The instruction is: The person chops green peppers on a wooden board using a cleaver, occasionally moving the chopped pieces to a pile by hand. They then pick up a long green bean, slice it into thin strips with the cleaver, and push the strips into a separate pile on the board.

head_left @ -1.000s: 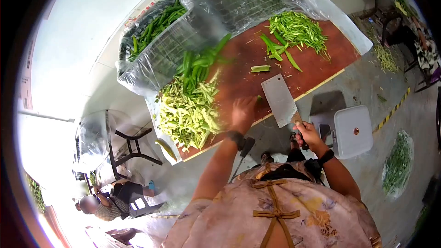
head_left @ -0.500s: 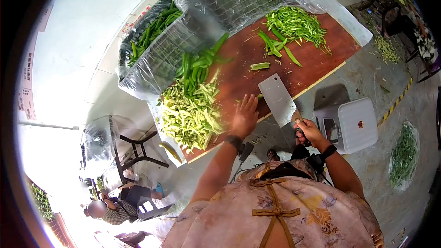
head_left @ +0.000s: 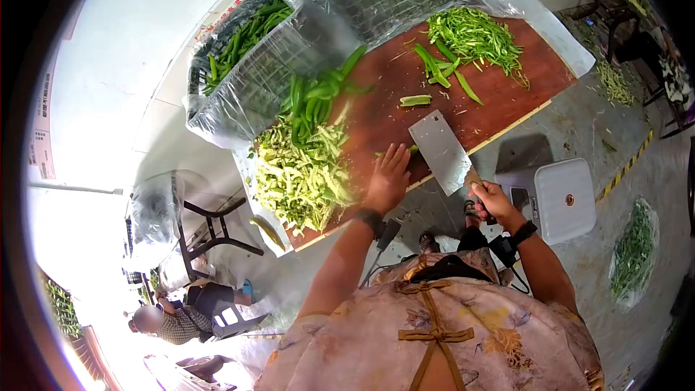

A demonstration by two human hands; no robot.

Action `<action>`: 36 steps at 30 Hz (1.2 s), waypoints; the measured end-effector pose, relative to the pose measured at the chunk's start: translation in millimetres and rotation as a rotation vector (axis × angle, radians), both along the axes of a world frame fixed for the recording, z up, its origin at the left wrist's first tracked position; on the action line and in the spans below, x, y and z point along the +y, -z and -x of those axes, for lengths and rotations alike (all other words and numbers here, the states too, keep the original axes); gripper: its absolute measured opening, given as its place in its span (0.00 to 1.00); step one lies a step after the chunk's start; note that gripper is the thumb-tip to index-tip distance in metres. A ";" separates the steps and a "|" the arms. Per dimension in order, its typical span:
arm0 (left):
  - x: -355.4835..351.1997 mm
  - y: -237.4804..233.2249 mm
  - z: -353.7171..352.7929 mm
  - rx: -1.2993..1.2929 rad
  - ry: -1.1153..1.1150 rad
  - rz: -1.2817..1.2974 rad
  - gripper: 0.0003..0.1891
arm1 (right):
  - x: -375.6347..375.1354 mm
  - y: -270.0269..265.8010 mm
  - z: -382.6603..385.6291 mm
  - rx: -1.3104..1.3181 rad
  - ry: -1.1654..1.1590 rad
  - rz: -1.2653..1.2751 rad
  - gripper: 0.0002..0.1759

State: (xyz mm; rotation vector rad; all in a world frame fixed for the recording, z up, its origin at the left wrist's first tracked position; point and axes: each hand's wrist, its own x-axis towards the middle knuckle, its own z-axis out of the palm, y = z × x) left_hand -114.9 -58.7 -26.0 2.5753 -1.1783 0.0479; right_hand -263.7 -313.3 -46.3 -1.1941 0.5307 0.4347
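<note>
Moved: left hand (head_left: 389, 176), bunched in the earliest frame, now spread flat; cleaver (head_left: 439, 150) roughly same spot.
Left hand: not clenched, palm down, fingers extended over green piece (head_left: 414, 150); likely pinning it.
Right hand (head_left: 494, 201): wrapped round cleaver handle; blade lies flat-side up, probably angled to stay clear of left fingers.
Green piece: on red-brown board (head_left: 387, 119) near its front edge, mostly hidden by left hand.
Whole peppers (head_left: 311, 101): beside pale cut pile (head_left: 300, 177), seemingly within left reach.
Shredded pile (head_left: 474, 40): far right of board, apparently kept separate from pale pile.
White box (head_left: 566, 199): round emblem on lid, unreadable.
Wall notice (head_left: 43, 130): vertical characters, too small to read.
Red lettering (head_left: 230, 11): behind plastic-lined crate (head_left: 250, 94), illegible.
</note>
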 end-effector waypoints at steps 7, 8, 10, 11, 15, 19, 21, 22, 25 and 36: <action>-0.4 -1.6 -0.4 0.007 0.015 0.012 0.29 | 1.8 -0.3 16.2 0.019 -0.002 -0.028 0.16; -0.5 -2.5 -0.4 0.012 0.012 0.002 0.29 | 2.6 -0.7 16.2 0.016 0.001 -0.026 0.16; -0.4 -4.4 -0.3 0.014 0.015 -0.002 0.29 | 4.1 -1.8 11.6 0.008 0.003 -0.032 0.16; -0.3 -4.0 -0.3 0.015 0.019 -0.006 0.29 | 5.0 -2.8 8.2 -0.001 0.005 -0.038 0.16; 0.0 -4.5 -0.4 -0.008 0.022 -0.024 0.30 | 13.6 0.3 -5.0 -0.003 0.016 -0.018 0.17; -1.4 -6.3 -0.9 0.018 0.010 -0.021 0.30 | 14.3 2.5 7.2 0.009 0.025 0.000 0.16; -1.9 -7.5 -1.5 0.024 0.007 -0.016 0.30 | 18.1 -2.8 20.4 -0.006 0.023 -0.007 0.16; -2.4 -8.0 -1.5 0.036 0.003 -0.018 0.30 | 19.9 -9.2 27.1 0.032 0.007 0.041 0.16; -2.9 -3.7 -1.3 0.038 -0.006 -0.018 0.30 | 25.5 -12.0 26.6 0.056 0.004 0.046 0.16; 16.9 -5.9 -0.4 -0.012 -0.124 -0.044 0.31 | 35.1 -1.9 9.8 0.015 0.018 -0.063 0.17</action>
